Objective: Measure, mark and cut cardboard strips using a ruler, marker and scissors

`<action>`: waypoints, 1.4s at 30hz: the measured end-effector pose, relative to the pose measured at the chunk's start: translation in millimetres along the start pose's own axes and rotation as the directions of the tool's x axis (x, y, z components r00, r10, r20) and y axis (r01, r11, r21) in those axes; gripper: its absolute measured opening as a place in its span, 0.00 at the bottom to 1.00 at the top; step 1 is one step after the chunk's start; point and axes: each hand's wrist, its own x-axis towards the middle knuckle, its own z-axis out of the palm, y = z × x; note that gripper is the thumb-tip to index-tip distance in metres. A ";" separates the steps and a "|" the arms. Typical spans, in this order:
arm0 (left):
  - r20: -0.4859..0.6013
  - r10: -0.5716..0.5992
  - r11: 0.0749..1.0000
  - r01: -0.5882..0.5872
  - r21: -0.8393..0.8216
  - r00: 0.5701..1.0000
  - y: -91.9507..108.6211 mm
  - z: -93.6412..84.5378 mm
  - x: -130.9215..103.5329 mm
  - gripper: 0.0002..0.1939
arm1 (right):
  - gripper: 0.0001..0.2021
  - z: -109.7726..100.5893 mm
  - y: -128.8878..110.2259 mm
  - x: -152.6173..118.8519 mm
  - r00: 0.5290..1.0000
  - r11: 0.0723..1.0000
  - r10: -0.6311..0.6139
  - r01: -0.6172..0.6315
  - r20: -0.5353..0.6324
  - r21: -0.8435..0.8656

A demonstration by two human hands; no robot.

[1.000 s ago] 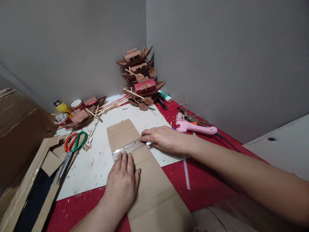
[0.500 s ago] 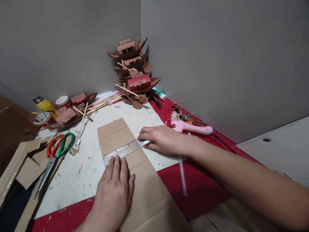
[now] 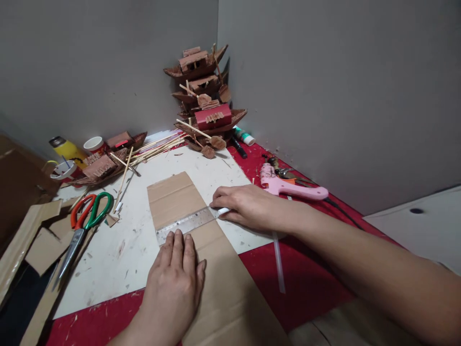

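A metal ruler [image 3: 187, 223] lies across a long brown cardboard strip [image 3: 216, 283]. My left hand [image 3: 175, 278] rests flat on the cardboard, its fingertips at the ruler's near edge and its fingers stretched out. At the ruler's right end, my right hand [image 3: 248, 207] is closed round a white pen-like stick [image 3: 223, 210], with its fingertips touching the ruler's end. Most of the stick is hidden in the hand.
Orange-and-green scissors [image 3: 81, 230] lie at the left beside cardboard scraps [image 3: 45, 250]. Model boats [image 3: 212, 117] are stacked at the back, near thin wooden sticks [image 3: 158, 149]. A pink glue gun [image 3: 298, 188] lies behind my right forearm. Cups [image 3: 94, 144] stand at the back left.
The view has shifted slightly, so most things appear a little further right. Both hands keep about the same places on the ruler and cardboard.
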 end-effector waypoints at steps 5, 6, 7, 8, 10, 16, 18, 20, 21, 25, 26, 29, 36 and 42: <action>0.036 -0.025 0.999 0.026 -0.026 0.999 1.6 -0.3 -1.5 0.22 | 0.13 1.6 1.6 0.1 1.000 1.000 -0.009 0.009 0.001 -0.017; 0.043 -0.030 0.999 0.031 -0.024 0.999 1.9 -0.3 -1.7 0.22 | 0.13 1.8 1.7 0.2 1.000 1.000 -0.011 0.011 0.001 -0.020; 0.048 -0.034 0.999 0.036 -0.023 0.998 2.2 -0.3 -1.8 0.22 | 0.13 2.0 1.8 0.4 1.000 1.000 -0.012 0.012 0.001 -0.025; 0.054 -0.037 0.999 0.038 -0.022 0.998 2.3 -0.4 -1.8 0.22 | 0.12 2.2 1.7 0.5 1.000 1.000 -0.012 0.012 0.002 -0.027; 0.061 -0.038 0.999 0.039 -0.022 0.997 2.6 -0.6 -1.8 0.22 | 0.12 2.4 1.5 0.8 1.000 1.000 -0.011 0.011 0.004 -0.027; 0.033 -0.029 0.999 0.030 -0.032 0.999 3.6 -1.6 -2.4 0.21 | 0.13 1.2 0.1 0.6 1.000 1.000 -0.017 0.017 0.011 -0.009; 0.011 -0.024 0.999 0.025 -0.035 1.000 4.0 -2.0 -2.9 0.21 | 0.13 -0.2 -1.0 -0.3 0.999 1.000 -0.025 0.026 0.023 -0.003; -0.012 -0.019 0.999 0.019 -0.035 1.000 4.4 -2.5 -3.6 0.20 | 0.13 -2.0 -2.5 -1.4 0.999 1.000 -0.027 0.027 0.038 -0.001; -0.023 -0.017 0.999 0.016 -0.034 1.000 4.6 -2.8 -4.0 0.19 | 0.13 -3.0 -3.4 -2.2 0.999 1.000 -0.026 0.027 0.044 -0.003; -0.059 0.023 0.999 -0.025 -0.034 0.998 6.6 -4.6 -6.8 0.18 | 0.12 -6.2 -7.5 -6.1 0.997 0.999 -0.030 0.031 0.072 -0.013; -0.069 0.038 0.999 -0.040 -0.032 0.997 7.5 -5.3 -7.6 0.17 | 0.12 -6.9 -8.5 -7.4 0.996 0.999 -0.032 0.034 0.085 -0.016; -0.109 0.076 0.997 -0.079 -0.021 0.991 10.4 -7.7 -9.7 0.16 | 0.11 -9.2 -11.2 -11.4 0.992 0.999 -0.047 0.050 0.115 -0.021; -0.135 0.074 0.997 -0.077 -0.023 0.988 14.7 -11.3 -10.1 0.15 | 0.09 -16.0 -17.2 -15.2 0.983 0.999 -0.038 0.042 0.178 -0.019; -0.152 0.052 0.998 -0.057 -0.030 0.987 17.5 -13.0 -11.0 0.14 | 0.09 -17.1 -20.9 -15.8 0.979 0.999 -0.042 0.046 0.199 -0.019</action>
